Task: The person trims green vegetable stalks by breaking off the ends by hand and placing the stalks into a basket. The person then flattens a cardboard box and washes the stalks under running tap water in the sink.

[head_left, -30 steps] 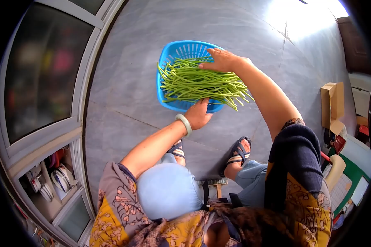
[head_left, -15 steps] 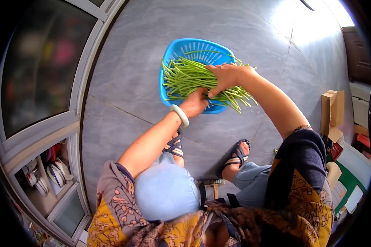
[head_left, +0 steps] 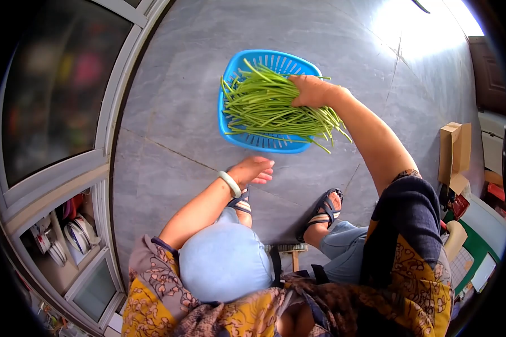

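A blue plastic basket (head_left: 262, 147) with slotted sides sits on the floor in front of me. Across it lies a thick heap of long green garlic scapes (head_left: 264, 106), some ends sticking out over the right rim. My right hand (head_left: 315, 91) is closed around part of the heap at its right side, the fingertips hidden among the stems. Below the basket, my left hand (head_left: 254, 169) hangs in the air with nothing in it, its fingers loosely extended. A pale bangle (head_left: 229, 183) circles the left wrist.
Grey tiled floor (head_left: 174, 101) surrounds the basket. My sandalled feet (head_left: 324, 212) are just below it. To the left stands a cabinet (head_left: 104, 163) with glass doors and dishes. An opened cardboard box (head_left: 454, 154) and other items are at the right.
My left hand has left the garlic scapes and drawn back toward me, opening. My right hand stays on the heap, which has shifted, with some stem ends now raised at the upper left.
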The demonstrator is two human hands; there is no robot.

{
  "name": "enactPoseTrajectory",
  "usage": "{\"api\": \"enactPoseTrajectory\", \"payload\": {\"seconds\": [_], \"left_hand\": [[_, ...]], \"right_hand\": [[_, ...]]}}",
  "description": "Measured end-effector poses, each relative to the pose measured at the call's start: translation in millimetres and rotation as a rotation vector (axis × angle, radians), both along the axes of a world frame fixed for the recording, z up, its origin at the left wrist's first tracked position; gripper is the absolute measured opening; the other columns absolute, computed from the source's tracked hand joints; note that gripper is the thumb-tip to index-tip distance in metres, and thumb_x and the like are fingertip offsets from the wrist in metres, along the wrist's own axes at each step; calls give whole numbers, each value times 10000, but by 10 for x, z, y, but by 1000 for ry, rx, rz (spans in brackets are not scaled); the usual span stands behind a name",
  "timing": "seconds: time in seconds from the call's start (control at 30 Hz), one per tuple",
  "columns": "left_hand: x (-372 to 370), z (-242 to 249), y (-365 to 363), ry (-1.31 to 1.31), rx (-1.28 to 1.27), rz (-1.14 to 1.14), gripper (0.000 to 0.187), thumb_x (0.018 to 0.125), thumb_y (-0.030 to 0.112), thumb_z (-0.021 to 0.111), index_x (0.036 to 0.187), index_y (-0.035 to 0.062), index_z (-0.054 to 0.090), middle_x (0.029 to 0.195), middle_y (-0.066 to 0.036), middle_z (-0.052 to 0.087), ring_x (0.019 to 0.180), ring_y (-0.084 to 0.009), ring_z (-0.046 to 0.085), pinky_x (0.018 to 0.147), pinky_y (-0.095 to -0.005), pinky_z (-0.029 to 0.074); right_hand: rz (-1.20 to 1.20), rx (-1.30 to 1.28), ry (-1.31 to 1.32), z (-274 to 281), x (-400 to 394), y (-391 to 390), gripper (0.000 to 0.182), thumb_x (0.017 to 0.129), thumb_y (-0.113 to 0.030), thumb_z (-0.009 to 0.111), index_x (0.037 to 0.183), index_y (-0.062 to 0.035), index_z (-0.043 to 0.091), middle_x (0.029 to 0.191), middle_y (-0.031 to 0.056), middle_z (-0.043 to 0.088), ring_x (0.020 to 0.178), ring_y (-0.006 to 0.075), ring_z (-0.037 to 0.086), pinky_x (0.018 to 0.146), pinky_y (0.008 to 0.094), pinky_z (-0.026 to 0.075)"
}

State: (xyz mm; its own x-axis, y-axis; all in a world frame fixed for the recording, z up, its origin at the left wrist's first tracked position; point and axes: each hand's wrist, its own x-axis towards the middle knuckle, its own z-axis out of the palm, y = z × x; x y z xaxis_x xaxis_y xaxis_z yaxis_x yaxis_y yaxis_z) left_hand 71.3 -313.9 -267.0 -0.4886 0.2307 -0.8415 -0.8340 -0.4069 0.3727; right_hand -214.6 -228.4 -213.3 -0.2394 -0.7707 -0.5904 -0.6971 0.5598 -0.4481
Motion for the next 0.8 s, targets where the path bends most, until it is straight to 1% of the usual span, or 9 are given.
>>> {"api": "enactPoseTrajectory", "payload": {"seconds": [0.07, 0.17, 0.23, 0.3, 0.43, 0.6, 0.7, 0.73, 0.8], "left_hand": [[90, -98, 22, -144, 85, 272, 444, 932, 351, 596, 1202, 9, 512, 1109, -138, 606, 1017, -253, 608, 874, -415, 520], [67, -407, -107, -65, 148, 526, 417, 931, 339, 604, 1198, 34, 502, 1105, -129, 588, 986, -257, 595, 884, -447, 516], [-20, -347, -90, -76, 142, 639, 342, 939, 289, 600, 1188, 71, 513, 1077, -96, 587, 931, -237, 592, 890, -443, 516], [-85, -346, -34, -71, 105, 752, 308, 948, 253, 590, 1195, 84, 517, 1062, -78, 597, 936, -230, 593, 896, -444, 513], [-63, -446, -3, 5, 158, 760, 281, 960, 198, 565, 1212, 84, 513, 1090, -68, 606, 957, -218, 600, 903, -440, 509], [-100, -351, 52, -27, 239, 744, 307, 961, 169, 554, 1248, 77, 496, 1143, -89, 603, 989, -231, 612, 923, -438, 508], [-95, -401, 35, 49, 218, 720, 329, 957, 140, 548, 1272, 73, 480, 1146, -95, 603, 998, -244, 621, 943, -448, 503], [-100, -419, 31, 59, 229, 717, 334, 952, 122, 542, 1276, 72, 476, 1152, -95, 602, 1000, -245, 623, 940, -448, 507], [-90, -417, 8, 75, 244, 715, 347, 943, 86, 532, 1284, 71, 468, 1165, -96, 598, 1004, -247, 626, 934, -447, 515]], "right_hand": [[-56, 8, -9, 13, -56, -11, 725, 717, -288, 700, 1332, 5, 450, 1160, 242, 608, 1117, 358, 572, 960, 414, 457], [-122, -3, 25, -90, -88, 6, 763, 723, -288, 687, 1372, 0, 408, 1205, 233, 592, 1142, 350, 562, 979, 409, 448], [-131, 57, 6, 4, -80, -35, 806, 730, -301, 685, 1410, -12, 364, 1262, 223, 566, 1178, 336, 547, 997, 409, 440], [-76, 127, 31, 127, -5, -65, 903, 729, -338, 716, 1454, -32, 272, 1228, 223, 582, 1168, 346, 550, 988, 423, 439], [86, 232, 137, 236, 207, -72, 1092, 702, -422, 769, 1508, -76, 117, 1267, 203, 559, 1203, 344, 525, 995, 445, 424], [184, 298, 179, 148, 392, -71, 1237, 632, -470, 820, 1511, -51, 58, 1321, 216, 511, 1237, 350, 495, 1056, 447, 363], [243, 288, 256, 131, 457, -29, 1251, 630, -476, 824, 1511, -48, 46, 1295, 209, 526, 1207, 357, 517, 1026, 441, 399], [277, 312, 271, 132, 465, -45, 1236, 643, -468, 821, 1511, -47, 49, 1255, 205, 544, 1145, 361, 559, 955, 442, 454], [272, 294, 254, 137, 445, -40, 1191, 675, -457, 801, 1511, -46, 59, 1209, 211, 567, 1086, 363, 590, 899, 447, 482]]}}
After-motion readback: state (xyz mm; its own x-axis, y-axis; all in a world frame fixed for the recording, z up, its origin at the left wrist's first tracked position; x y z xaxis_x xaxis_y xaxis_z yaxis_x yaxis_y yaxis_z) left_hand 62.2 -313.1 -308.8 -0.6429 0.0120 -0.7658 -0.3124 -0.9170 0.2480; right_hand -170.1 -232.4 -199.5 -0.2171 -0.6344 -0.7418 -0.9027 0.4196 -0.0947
